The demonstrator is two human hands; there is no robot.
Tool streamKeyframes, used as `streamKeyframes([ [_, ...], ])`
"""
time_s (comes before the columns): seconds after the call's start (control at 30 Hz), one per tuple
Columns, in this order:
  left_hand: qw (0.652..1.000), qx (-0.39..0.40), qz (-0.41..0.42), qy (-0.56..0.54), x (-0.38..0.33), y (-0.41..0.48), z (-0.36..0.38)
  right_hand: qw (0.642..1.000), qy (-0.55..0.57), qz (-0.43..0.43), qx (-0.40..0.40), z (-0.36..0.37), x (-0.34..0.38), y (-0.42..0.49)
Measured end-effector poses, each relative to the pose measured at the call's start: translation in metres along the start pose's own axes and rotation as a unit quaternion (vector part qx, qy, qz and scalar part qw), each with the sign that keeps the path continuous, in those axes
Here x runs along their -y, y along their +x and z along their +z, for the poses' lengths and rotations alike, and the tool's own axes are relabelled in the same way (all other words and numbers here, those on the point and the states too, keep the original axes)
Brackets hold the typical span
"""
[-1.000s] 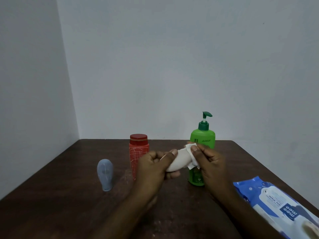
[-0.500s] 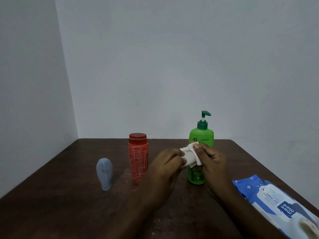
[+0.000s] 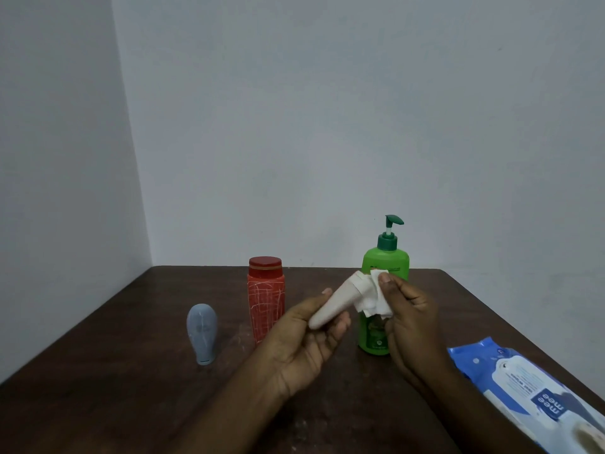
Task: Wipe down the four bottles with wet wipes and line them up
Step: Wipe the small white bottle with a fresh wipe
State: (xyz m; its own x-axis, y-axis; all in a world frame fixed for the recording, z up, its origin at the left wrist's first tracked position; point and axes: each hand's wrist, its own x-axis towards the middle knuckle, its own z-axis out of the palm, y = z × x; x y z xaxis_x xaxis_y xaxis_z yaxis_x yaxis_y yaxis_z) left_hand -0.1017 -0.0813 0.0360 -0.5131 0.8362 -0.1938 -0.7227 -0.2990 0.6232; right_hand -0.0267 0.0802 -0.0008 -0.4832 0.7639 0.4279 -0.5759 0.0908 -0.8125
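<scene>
Head view shows that you have turned the small cream bottle (image 3: 334, 306) since half a second ago. Back then your left hand hid most of it, and both hands were bunched close. Now your left hand (image 3: 304, 342) lies palm up with its fingers curled round the lower end. The bottle tilts up to the right, in the air above the table (image 3: 98, 388). Your right hand (image 3: 409, 309) pinches the white wipe (image 3: 373, 303) and presses it on the cap end. I think you are cleaning the top part now, so this bottle may be nearly done. It is not yet set down in the row.

Three other bottles stand on the table, and they have not moved. The grey bottle (image 3: 202, 332) is at the left, narrow end down. The red bottle (image 3: 265, 306), with its lid on, is next along. The green pump bottle (image 3: 386, 260) stands behind your right hand. I cannot tell if they have been wiped, or how full any bottle is. The blue pack of wipes (image 3: 523, 385) lies at the right, near your right arm. I cannot see if it is open or how many wipes are inside.
</scene>
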Motion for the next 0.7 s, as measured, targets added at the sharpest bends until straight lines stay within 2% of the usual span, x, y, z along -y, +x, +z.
streamKeyframes([
  [0.07,1.0,-0.003,0.014,0.017,0.001,0.002,-0.001,0.999,0.036,0.032,-0.021,-0.004,-0.001,0.003],
  [0.17,0.995,-0.019,0.071,0.07,0.005,0.007,-0.004,0.994,0.09,0.057,-0.007,-0.001,0.003,0.004],
  [0.3,0.962,-0.037,0.187,0.197,0.014,0.013,-0.008,0.985,0.155,0.067,0.032,0.009,0.004,-0.002],
  [0.4,0.922,-0.044,0.27,0.274,0.018,0.015,-0.011,0.99,0.102,0.07,0.059,0.011,0.0,-0.006],
  [0.5,0.897,-0.048,0.308,0.314,0.02,0.017,-0.015,0.996,0.018,0.035,0.074,0.009,-0.008,-0.009],
  [0.63,0.873,-0.063,0.337,0.347,0.016,0.018,-0.019,0.99,-0.06,-0.007,0.125,0.011,-0.004,-0.011],
  [0.7,0.876,-0.058,0.329,0.347,0.014,0.016,-0.019,0.982,-0.111,-0.044,0.148,0.01,-0.002,-0.01],
])
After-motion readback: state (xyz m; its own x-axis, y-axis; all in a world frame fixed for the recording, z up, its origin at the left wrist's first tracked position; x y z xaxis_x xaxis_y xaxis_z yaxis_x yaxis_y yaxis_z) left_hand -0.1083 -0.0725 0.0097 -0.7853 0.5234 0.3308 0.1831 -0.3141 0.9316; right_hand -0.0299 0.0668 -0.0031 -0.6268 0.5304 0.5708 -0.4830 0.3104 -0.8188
